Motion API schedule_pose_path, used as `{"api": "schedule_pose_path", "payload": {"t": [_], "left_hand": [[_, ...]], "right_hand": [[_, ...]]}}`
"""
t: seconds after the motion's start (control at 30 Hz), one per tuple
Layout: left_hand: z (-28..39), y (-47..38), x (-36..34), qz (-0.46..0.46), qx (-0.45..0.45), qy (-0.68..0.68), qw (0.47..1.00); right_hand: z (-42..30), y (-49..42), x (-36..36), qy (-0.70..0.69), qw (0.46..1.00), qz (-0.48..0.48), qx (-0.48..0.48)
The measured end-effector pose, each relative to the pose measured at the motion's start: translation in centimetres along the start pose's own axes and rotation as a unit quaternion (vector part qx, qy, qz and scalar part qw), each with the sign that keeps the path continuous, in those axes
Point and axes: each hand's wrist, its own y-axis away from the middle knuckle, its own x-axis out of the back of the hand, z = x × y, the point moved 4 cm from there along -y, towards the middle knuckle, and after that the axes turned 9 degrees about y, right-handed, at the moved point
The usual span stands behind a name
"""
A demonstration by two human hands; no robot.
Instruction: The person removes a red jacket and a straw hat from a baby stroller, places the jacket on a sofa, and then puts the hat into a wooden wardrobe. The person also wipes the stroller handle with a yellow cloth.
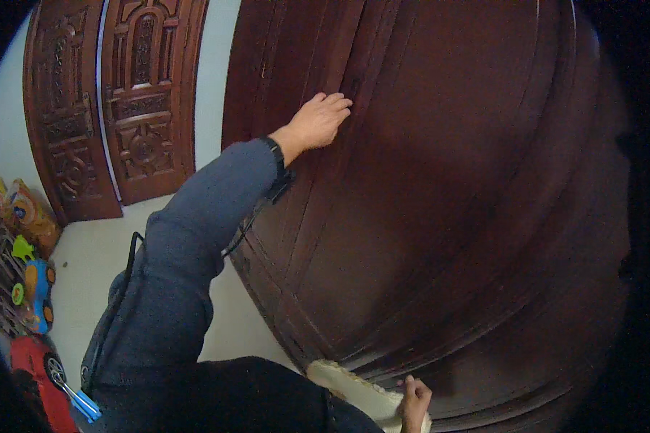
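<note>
My left hand (pixel 325 120), in a grey-blue sleeve with a dark band at the wrist, reaches to the dark reddish-brown wooden panel (pixel 422 162) before me. Its fingers are bent and close together at a vertical strip of the panelling; whether they grip an edge is hidden. Low in the view, my right hand (pixel 416 399) is beside a cream cloth or pad (pixel 352 385) with a frayed-looking rim, near the foot of the panelling. The right fingers look curled, but whether they hold the cloth cannot be made out.
Carved wooden double doors (pixel 141 103) stand in the pale wall at upper left. Along the left edge of the light floor (pixel 86 260) lie a blue and orange toy (pixel 40 292), a red toy car (pixel 40 373) and an orange patterned bag or toy (pixel 30 216). A blue-handled object (pixel 85 405) is near the car.
</note>
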Motion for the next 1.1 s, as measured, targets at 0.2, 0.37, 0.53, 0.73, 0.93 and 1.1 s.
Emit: {"api": "schedule_pose_path", "payload": {"t": [0.2,0.37,0.53,0.73,0.93,1.1], "left_hand": [[9.7,9.0,-1.3,-0.257,0.053,0.535,0.803],[13.4,17.7,-5.9,-0.351,0.022,0.701,0.62],[2.5,21.5,-8.2,-0.339,0.131,0.578,0.73],[-8.7,30.2,-8.4,-0.335,0.135,0.457,0.813],[-15.5,38.9,-10.6,-0.304,0.183,0.395,0.847],[-17.5,45.0,-7.8,-0.282,0.247,0.422,0.826]], "right_hand": [[-15.4,-7.4,-12.5,-0.002,0.988,-0.069,0.14],[-24.5,-13.1,-20.3,-0.05,0.969,-0.042,0.238],[-35.5,-16.4,-27.4,0.017,0.939,-0.001,0.342],[-47.5,-23.9,-31.4,0.029,0.902,0.154,0.403],[-50.0,-25.4,-32.1,-0.064,0.944,0.166,0.278],[-51.6,-22.3,-32.2,-0.167,0.95,0.095,0.245]]}}
